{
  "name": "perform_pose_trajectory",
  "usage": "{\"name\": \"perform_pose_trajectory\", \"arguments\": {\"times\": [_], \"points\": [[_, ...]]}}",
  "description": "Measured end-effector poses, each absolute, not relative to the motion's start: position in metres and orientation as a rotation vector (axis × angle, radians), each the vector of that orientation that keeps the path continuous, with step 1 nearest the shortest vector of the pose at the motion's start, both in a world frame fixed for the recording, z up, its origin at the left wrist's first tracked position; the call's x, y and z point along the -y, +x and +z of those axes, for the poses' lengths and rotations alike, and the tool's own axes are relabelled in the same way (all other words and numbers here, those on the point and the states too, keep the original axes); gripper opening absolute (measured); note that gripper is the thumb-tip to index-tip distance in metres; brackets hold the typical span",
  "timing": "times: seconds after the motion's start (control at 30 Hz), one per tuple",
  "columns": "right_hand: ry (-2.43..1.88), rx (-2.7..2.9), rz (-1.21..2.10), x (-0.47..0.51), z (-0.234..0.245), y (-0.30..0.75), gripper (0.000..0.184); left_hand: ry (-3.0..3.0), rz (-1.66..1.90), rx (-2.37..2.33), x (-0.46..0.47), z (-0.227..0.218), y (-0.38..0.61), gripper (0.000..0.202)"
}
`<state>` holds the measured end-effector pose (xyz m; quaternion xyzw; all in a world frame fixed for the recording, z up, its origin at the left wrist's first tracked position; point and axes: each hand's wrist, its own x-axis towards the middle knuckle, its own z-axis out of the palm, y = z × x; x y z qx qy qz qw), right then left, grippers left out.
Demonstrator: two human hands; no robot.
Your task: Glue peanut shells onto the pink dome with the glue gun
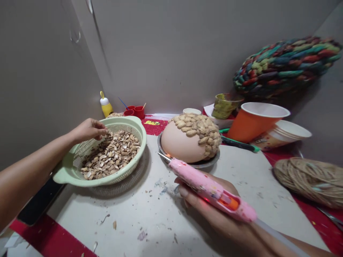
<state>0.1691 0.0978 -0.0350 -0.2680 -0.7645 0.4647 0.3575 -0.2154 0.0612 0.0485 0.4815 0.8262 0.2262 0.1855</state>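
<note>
My left hand reaches over the far left rim of a pale green colander, its fingertips pinched together at the shells; what they hold, if anything, is hidden. Broken peanut shells fill the colander. My right hand is wrapped round a pink glue gun, a red light glowing on its side and a clear glue stick trailing from its back. Its metal nozzle points toward a smooth, pinkish dome, apart from my left hand. Overlapping peanut shells cover the dome's top and right side. The dome rests in a dark metal bowl.
Behind stand small red cups and a yellow bottle. An orange paper cup, a black-handled tool, coiled twine and a multicoloured woven piece lie right. A dark phone lies beneath my left forearm.
</note>
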Motion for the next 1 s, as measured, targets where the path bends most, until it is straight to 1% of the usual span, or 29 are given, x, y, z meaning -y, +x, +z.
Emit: {"name": "perform_pose_trajectory", "arguments": {"times": [0.17, 0.3, 0.4, 0.47, 0.67, 0.8, 0.9, 1.0], "points": [[-0.637, 2.006, 1.192, -0.1, -0.037, 0.17, 0.015, 1.138, 0.937, -2.141, -0.05, 0.055, -0.206, 0.038], [-0.594, 2.011, 1.22, -0.098, -0.033, 0.171, 0.016, 1.027, 1.285, -1.95, -0.04, 0.06, -0.187, 0.038], [-0.654, 1.964, 1.305, -0.096, -0.028, 0.172, 0.019, 1.012, 1.45, -1.728, -0.029, 0.062, -0.154, 0.034], [-0.652, 1.927, 1.346, -0.096, -0.023, 0.173, 0.024, 1.057, 1.47, -1.593, -0.022, 0.061, -0.124, 0.028], [-0.602, 1.931, 1.318, -0.09, 0.003, 0.177, 0.034, 1.25, 1.331, -1.318, -0.014, 0.052, -0.04, 0.019], [-0.614, 1.812, 1.388, -0.085, 0.009, 0.187, 0.031, 1.306, 1.288, -1.252, -0.022, 0.039, -0.006, 0.016], [-0.687, 1.747, 1.385, -0.079, 0.003, 0.197, 0.03, 1.333, 1.262, -1.265, -0.028, 0.026, 0.01, 0.019], [-0.735, 1.708, 1.362, -0.071, -0.004, 0.204, 0.025, 1.365, 1.244, -1.263, -0.031, 0.014, 0.022, 0.021]]}}
